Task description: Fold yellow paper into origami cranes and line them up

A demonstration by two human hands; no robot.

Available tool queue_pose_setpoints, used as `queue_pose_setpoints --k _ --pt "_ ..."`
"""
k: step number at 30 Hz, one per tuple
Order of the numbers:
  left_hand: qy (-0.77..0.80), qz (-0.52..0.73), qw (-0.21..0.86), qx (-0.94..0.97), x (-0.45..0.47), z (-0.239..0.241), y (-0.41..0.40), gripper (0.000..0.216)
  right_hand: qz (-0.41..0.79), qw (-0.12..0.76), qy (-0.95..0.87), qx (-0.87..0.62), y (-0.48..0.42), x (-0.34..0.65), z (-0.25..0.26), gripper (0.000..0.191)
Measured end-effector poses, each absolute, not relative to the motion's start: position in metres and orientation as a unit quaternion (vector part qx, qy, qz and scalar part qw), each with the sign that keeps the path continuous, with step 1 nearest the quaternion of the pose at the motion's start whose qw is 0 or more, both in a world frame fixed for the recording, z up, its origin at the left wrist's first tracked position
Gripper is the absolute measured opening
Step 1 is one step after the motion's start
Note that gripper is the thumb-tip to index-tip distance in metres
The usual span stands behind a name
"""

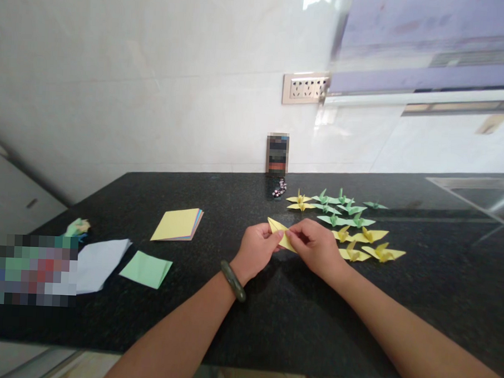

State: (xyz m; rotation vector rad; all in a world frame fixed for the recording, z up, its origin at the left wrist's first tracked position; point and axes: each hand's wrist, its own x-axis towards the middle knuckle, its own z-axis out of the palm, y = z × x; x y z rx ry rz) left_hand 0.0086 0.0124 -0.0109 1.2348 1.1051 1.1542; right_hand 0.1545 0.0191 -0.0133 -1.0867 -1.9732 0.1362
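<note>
Both hands pinch one folded piece of yellow origami paper (277,226) above the dark countertop. My left hand (256,249) grips its left side with the thumb on top, and a dark green bangle (233,281) circles that wrist. On the other side, my right hand (316,246) presses thumb and fingers on the paper's right part, hiding some of it. Just beyond my right hand stand rows of folded paper cranes, several yellow cranes (383,251) nearer and several green cranes (334,220) farther back.
Left of my hands lies a stack of coloured paper (176,224), yellow on top. Green paper (146,269) and white sheets (102,265) lie nearer the left edge. A phone-like object (277,154) leans on the wall, a beaded strap (280,188) before it. A sink (485,193) is far right.
</note>
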Motion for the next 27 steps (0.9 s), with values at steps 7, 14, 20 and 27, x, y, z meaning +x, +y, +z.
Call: queue_pose_setpoints --k 7,14,20,27 --pt "0.481 0.477 0.545 0.494 0.0089 -0.0105 0.0135 0.014 -0.022 0.416 -0.827 -0.378 0.0196 0.1539 -0.0137 0.016" --pt "0.461 0.502 0.600 0.419 0.0081 -0.0070 0.0134 0.014 -0.023 0.416 -0.848 -0.328 0.0187 0.1559 -0.0137 0.020" --pt "0.453 0.504 0.615 0.403 0.0074 -0.0102 0.0155 0.014 0.009 0.386 -0.863 -0.327 0.0163 0.1561 -0.0113 0.021" --pt "0.458 0.502 0.609 0.409 0.0073 -0.0094 0.0146 0.014 0.053 0.398 -0.853 -0.333 0.0161 0.1541 -0.0112 0.020"
